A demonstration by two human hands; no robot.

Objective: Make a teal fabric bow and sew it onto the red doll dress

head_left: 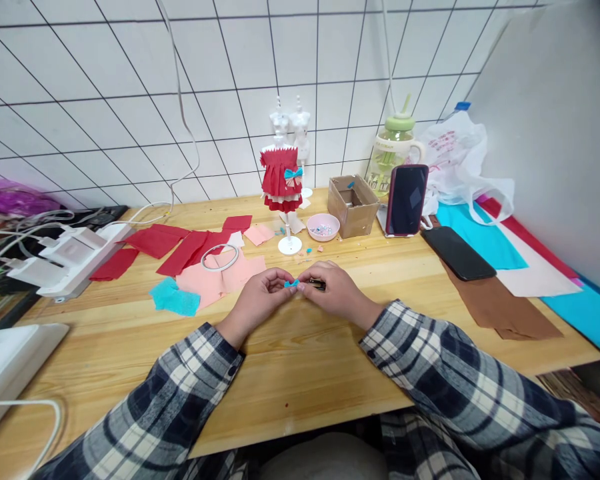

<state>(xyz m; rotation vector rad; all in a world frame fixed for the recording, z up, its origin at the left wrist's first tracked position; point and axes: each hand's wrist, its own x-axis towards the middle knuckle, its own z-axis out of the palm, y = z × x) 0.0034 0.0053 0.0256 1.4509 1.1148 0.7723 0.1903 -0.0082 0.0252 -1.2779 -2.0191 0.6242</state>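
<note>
Between my two hands is a small piece of blue crepe paper [291,285], gathered at its middle. The fingertips of my left hand [265,293] pinch its left side. My right hand [334,287] pinches the right side, with a small dark object [318,285] showing by its fingers, too covered to name. Just behind my hands stands a white mini dress form [290,245] in a red pleated paper dress [279,177] with a blue bow [293,175]. Two more white dress forms [300,123] stand against the wall, partly hidden.
Red paper pieces [163,241], pink paper [215,277], a white ring [221,259] and a blue scrap [175,297] lie left. Behind are a pink bead dish [323,227], a cardboard box [353,208] and a propped phone [407,200]. Another phone [457,252] lies right on brown paper [497,303].
</note>
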